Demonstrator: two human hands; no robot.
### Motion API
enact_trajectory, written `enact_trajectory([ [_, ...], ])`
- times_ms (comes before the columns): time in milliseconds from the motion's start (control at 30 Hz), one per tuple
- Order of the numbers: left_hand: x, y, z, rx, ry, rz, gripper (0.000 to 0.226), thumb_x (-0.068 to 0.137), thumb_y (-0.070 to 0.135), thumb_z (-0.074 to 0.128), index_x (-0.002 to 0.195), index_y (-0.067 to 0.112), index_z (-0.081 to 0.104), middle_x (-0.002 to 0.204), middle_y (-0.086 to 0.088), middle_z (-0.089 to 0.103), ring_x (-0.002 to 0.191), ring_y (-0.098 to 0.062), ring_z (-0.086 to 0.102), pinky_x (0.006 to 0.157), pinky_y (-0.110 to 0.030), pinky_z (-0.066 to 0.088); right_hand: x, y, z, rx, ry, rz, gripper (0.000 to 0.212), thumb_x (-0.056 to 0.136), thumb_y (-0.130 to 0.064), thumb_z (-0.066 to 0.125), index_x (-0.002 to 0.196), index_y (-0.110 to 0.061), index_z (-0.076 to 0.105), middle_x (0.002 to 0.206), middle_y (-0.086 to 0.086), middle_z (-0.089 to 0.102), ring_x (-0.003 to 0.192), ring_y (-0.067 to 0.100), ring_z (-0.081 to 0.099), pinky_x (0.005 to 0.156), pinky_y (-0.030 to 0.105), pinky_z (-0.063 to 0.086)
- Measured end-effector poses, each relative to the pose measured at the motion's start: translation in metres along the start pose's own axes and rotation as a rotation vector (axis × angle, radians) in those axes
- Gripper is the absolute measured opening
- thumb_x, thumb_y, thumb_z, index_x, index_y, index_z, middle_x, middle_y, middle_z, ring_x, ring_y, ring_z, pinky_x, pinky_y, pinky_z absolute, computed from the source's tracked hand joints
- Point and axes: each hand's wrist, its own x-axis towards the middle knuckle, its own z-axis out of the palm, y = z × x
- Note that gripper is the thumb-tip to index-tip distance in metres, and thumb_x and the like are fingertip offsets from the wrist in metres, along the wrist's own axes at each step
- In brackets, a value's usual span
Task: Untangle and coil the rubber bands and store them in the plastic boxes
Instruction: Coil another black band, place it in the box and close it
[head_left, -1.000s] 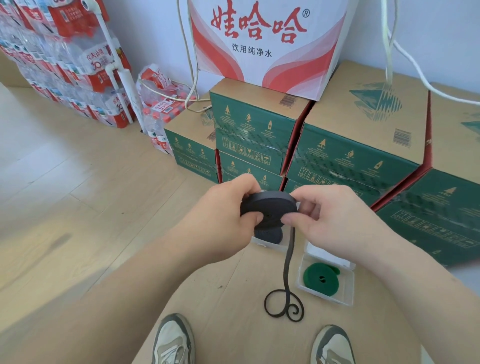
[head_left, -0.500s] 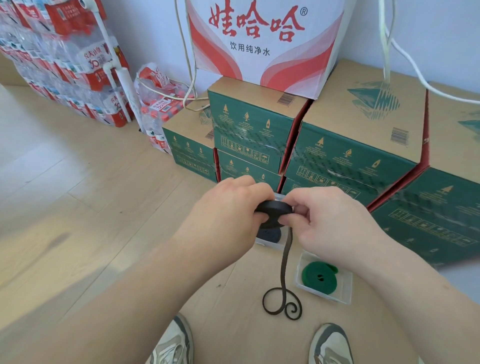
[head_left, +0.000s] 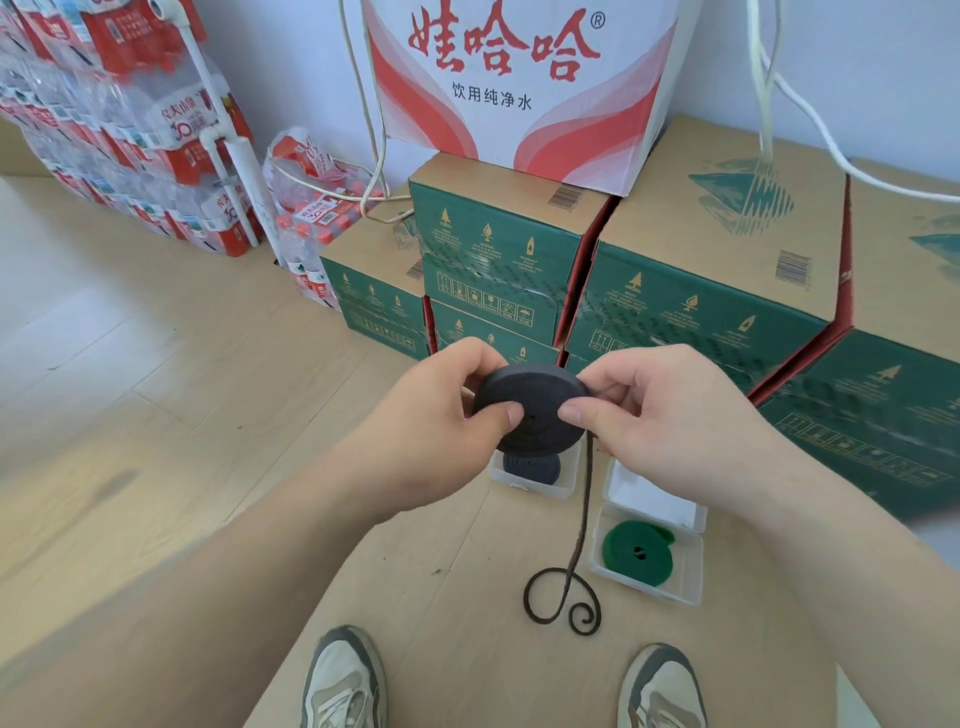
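Winding is judged nearly done in the head view: a black coil (head_left: 535, 410) is pinched at its rim between the thumb and curled fingers of the left hand (head_left: 436, 431) and, on the opposite side, those of the right hand (head_left: 670, 431), with both hands raised above the floor. From under the right thumb a loose tail (head_left: 582, 519) is let down to the cardboard (head_left: 415, 597), where its end lies curled in two small loops well below the right hand. That length is taken to be what is left to wind on before the coil can be stored.

Directly beneath the hands an open clear box (head_left: 569, 480) is seen with a dark coil (head_left: 532, 467) already laid in it. Whether room is left for a second cannot be told, since part of the box is hidden by the held coil. Below the right hand a second box (head_left: 691, 571) is shown with its lid back and a green coil (head_left: 636, 553) lying flat inside.

Two bands are thus counted as stored and one as almost coiled. No other loose bands are shown.
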Motion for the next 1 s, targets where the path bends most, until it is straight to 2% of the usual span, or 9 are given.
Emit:
enact_trajectory([
  [67, 0.0, 0.0, 0.004, 0.161, 0.066, 0.073, 0.018, 0.093, 0.024, 0.072, 0.104, 0.029, 0.059, 0.099, 0.013, 0.066, 0.092, -0.01, 0.064, 0.082, -0.026, 0.057, -0.002, 0.0, 0.003, -0.056, 0.004, -0.003, 0.011, 0.089, -0.029, 0.077, 0.079, -0.027, 0.072, 0.057, -0.013, 0.063, 0.051, 0.003, 0.052, 0.051, 0.014, 0.041],
  [167, -0.003, 0.002, 0.009, 0.439, 0.13, 0.295, 0.027, 0.089, 0.027, 0.073, 0.113, 0.031, 0.062, 0.104, 0.011, 0.059, 0.097, -0.013, 0.055, 0.084, -0.035, 0.052, -0.007, -0.001, 0.011, -0.222, 0.004, -0.073, 0.012, 0.086, -0.028, 0.076, 0.078, -0.026, 0.068, 0.068, -0.011, 0.058, 0.067, 0.008, 0.055, 0.064, 0.036, 0.052],
  [233, -0.004, 0.004, 0.011, 0.51, 0.084, 0.369, 0.022, 0.09, 0.022, 0.068, 0.11, 0.031, 0.066, 0.099, 0.009, 0.059, 0.093, -0.016, 0.054, 0.079, -0.04, 0.051, -0.009, -0.003, 0.014, -0.287, 0.021, -0.141, 0.006, 0.085, -0.029, 0.075, 0.083, -0.027, 0.07, 0.073, -0.011, 0.055, 0.075, 0.016, 0.055, 0.068, 0.042, 0.053],
  [367, -0.003, 0.007, 0.009, 0.493, 0.069, 0.298, 0.015, 0.092, 0.017, 0.065, 0.102, 0.028, 0.063, 0.095, 0.01, 0.061, 0.09, -0.015, 0.055, 0.078, -0.037, 0.049, -0.007, -0.002, 0.008, -0.224, 0.022, -0.108, 0.01, 0.082, -0.036, 0.08, 0.089, -0.032, 0.074, 0.075, -0.01, 0.057, 0.076, 0.013, 0.056, 0.069, 0.042, 0.053],
  [567, -0.002, 0.004, 0.001, 0.244, 0.036, 0.042, 0.018, 0.098, 0.012, 0.061, 0.102, 0.028, 0.054, 0.099, 0.011, 0.064, 0.092, -0.007, 0.06, 0.062, -0.011, 0.039, -0.004, 0.001, 0.003, -0.273, -0.054, 0.004, 0.014, 0.093, -0.033, 0.071, 0.081, -0.03, 0.064, 0.066, -0.013, 0.06, 0.062, 0.004, 0.051, 0.064, 0.032, 0.051],
  [633, -0.003, 0.003, 0.002, 0.273, 0.018, 0.064, 0.019, 0.096, 0.013, 0.064, 0.104, 0.028, 0.055, 0.103, 0.01, 0.063, 0.094, -0.009, 0.06, 0.07, -0.015, 0.047, -0.004, -0.001, 0.004, -0.312, -0.054, 0.001, 0.018, 0.092, -0.028, 0.071, 0.076, -0.026, 0.062, 0.063, -0.01, 0.059, 0.062, 0.007, 0.051, 0.064, 0.032, 0.052],
  [700, -0.004, 0.002, 0.005, 0.425, 0.05, 0.171, 0.021, 0.093, 0.02, 0.068, 0.107, 0.029, 0.056, 0.106, 0.01, 0.059, 0.098, -0.012, 0.056, 0.084, -0.03, 0.053, -0.005, -0.006, 0.007, -0.387, -0.07, -0.006, 0.017, 0.091, -0.029, 0.069, 0.076, -0.025, 0.061, 0.067, -0.008, 0.059, 0.07, 0.016, 0.056, 0.067, 0.035, 0.054],
  [833, -0.008, 0.007, 0.012, 0.565, 0.015, 0.319, 0.017, 0.092, 0.021, 0.065, 0.106, 0.028, 0.059, 0.1, 0.008, 0.056, 0.096, -0.019, 0.052, 0.082, -0.043, 0.05, -0.008, -0.012, 0.014, -0.482, -0.063, -0.055, 0.005, 0.088, -0.03, 0.065, 0.088, -0.025, 0.064, 0.078, -0.008, 0.06, 0.084, 0.024, 0.059, 0.071, 0.036, 0.054],
  [1000, -0.005, 0.006, 0.003, 0.395, 0.017, 0.175, 0.017, 0.095, 0.016, 0.064, 0.102, 0.029, 0.057, 0.096, 0.012, 0.064, 0.088, -0.011, 0.057, 0.073, -0.027, 0.048, -0.007, -0.003, 0.008, -0.335, -0.078, -0.015, 0.008, 0.088, -0.039, 0.073, 0.088, -0.035, 0.066, 0.072, -0.014, 0.062, 0.076, 0.009, 0.058, 0.068, 0.035, 0.053],
])
